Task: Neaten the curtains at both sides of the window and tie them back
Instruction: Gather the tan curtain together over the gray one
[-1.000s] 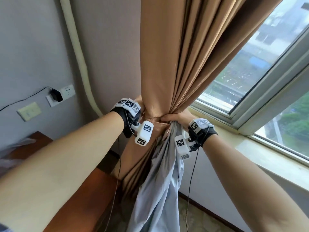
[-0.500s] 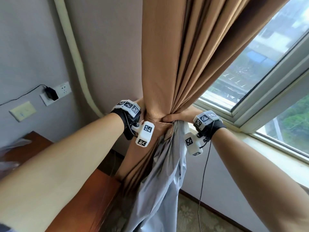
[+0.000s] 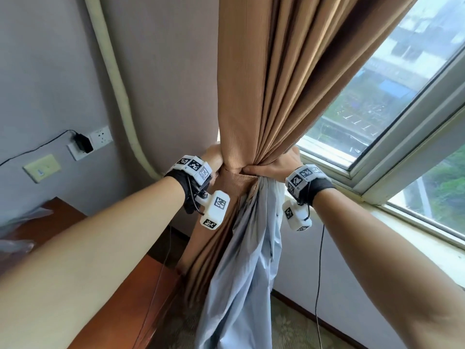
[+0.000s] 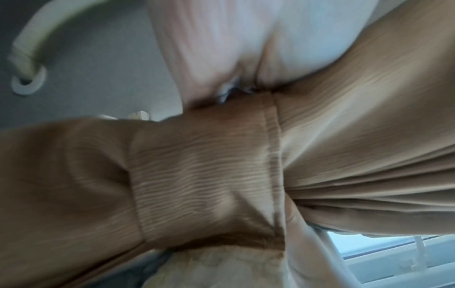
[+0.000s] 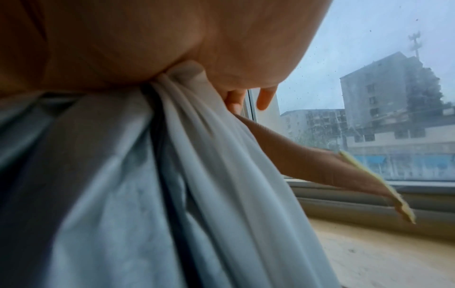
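A tan curtain (image 3: pixel 264 84) hangs beside the window, gathered into a narrow waist. A tieback band (image 3: pixel 237 181) of the same tan cloth wraps that waist; its seamed face fills the left wrist view (image 4: pixel 204 175). My left hand (image 3: pixel 214 158) grips the left side of the waist, fingers hidden behind the cloth. From the right, my right hand (image 3: pixel 273 167) holds it with the thumb across the front. Grey lining (image 3: pixel 251 260) spills out below the band, close under my right palm (image 5: pixel 197 175). A loose tan strap end (image 5: pixel 332 171) points toward the glass.
A wooden desk (image 3: pixel 113 285) stands low on the left. On the wall are a socket with a black charger (image 3: pixel 83 144), a switch plate (image 3: pixel 41 167) and a white pipe (image 3: pixel 118 96). The window sill (image 3: pixel 415 235) runs along the right. Thin cables hang from both wrists.
My right wrist has lifted and swung right while the hand stays on the gathered waist. The left hand has barely moved. More lining shows below the band.
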`<move>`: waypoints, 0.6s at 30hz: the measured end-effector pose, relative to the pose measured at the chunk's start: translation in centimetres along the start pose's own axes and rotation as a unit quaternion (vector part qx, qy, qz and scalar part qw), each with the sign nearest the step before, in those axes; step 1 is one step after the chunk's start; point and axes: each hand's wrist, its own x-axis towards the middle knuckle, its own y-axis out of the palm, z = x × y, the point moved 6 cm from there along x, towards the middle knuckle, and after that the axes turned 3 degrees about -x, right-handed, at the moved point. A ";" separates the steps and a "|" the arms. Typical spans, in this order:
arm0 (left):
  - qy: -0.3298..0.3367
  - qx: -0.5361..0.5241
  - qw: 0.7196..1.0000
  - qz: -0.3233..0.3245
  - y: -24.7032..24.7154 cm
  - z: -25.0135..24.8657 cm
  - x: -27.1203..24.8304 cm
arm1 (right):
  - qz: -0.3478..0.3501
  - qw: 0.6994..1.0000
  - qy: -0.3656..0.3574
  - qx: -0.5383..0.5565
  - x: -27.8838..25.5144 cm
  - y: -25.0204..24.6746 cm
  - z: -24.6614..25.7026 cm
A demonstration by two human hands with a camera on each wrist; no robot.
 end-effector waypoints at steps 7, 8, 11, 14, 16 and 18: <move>0.030 0.058 0.995 0.076 0.6 -1.5 -4.9 | 0.041 0.997 0.028 0.058 -0.1 0.1 -0.2; 0.035 0.103 0.991 0.073 0.9 -1.8 -5.7 | 0.046 0.996 0.033 0.072 -0.3 0.2 -0.2; 0.057 0.229 0.971 0.037 2.5 -1.2 -5.4 | 0.060 0.983 0.005 0.171 -1.0 1.0 0.4; 0.099 0.169 0.977 -0.081 2.9 -0.4 -3.6 | 0.142 0.919 -0.042 0.365 -2.1 2.1 0.3; 0.113 0.137 0.978 -0.106 3.5 -0.4 -4.0 | 0.215 0.883 -0.013 0.418 -3.1 3.2 -1.0; 0.125 0.125 0.979 -0.103 4.2 -0.2 -4.5 | 0.265 0.869 0.043 0.416 -4.4 4.1 -2.3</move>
